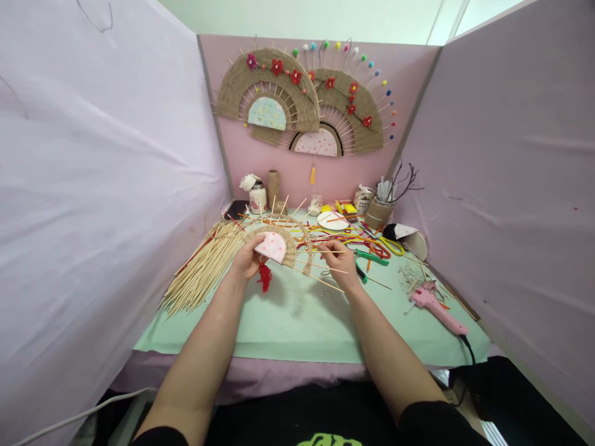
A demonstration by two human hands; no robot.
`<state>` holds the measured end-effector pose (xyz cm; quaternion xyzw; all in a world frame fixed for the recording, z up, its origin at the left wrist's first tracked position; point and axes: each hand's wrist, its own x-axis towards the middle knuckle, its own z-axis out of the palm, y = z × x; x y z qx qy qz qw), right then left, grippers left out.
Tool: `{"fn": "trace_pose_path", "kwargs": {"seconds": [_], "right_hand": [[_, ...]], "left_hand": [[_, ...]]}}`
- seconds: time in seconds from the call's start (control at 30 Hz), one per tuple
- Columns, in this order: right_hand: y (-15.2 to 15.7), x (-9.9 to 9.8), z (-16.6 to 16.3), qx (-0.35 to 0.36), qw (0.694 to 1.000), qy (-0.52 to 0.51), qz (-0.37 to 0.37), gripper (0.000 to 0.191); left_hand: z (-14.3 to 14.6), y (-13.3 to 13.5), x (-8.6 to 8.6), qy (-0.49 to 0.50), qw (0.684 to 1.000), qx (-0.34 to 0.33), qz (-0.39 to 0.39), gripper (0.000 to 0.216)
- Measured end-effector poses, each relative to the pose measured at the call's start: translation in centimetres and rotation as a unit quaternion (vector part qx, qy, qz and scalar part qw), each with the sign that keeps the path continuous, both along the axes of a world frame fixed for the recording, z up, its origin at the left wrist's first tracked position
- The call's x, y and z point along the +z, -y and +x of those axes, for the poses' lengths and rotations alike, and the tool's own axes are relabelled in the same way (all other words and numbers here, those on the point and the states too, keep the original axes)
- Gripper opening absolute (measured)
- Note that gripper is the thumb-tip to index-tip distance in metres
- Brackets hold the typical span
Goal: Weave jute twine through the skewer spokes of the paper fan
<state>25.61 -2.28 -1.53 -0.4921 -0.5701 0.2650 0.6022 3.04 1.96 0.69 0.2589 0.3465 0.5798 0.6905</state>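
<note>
My left hand [246,257] is closed on the lower left of a half-made woven fan [283,238], a twine arc round a pink paper centre with thin sticks radiating out. A red tassel [264,277] hangs below that hand. My right hand [338,255] pinches one of the fan's sticks [325,267] on its right side, fingers curled together. The fan sits just above the mint green mat [302,322].
A pile of bamboo sticks [202,269] lies left of the fan. A pink glue gun [437,306] lies at the right, green pliers [369,257] and coloured pipe cleaners behind my right hand. Jars and cups line the back wall, under two finished fans [302,102].
</note>
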Motion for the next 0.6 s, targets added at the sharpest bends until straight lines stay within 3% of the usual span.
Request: {"fn": "trace_pose_path", "kwargs": {"seconds": [0.37,0.6], "right_hand": [[0.2,0.0,-0.5,0.013,1.0,-0.019,0.009,0.027],[-0.2,0.0,0.3,0.114,0.981,-0.148,-0.055,0.032]], "left_hand": [[0.3,0.2,-0.1,-0.007,1.0,-0.021,-0.005,0.007],[-0.7,-0.2,0.1,-0.014,1.0,-0.006,0.008,0.005]]}}
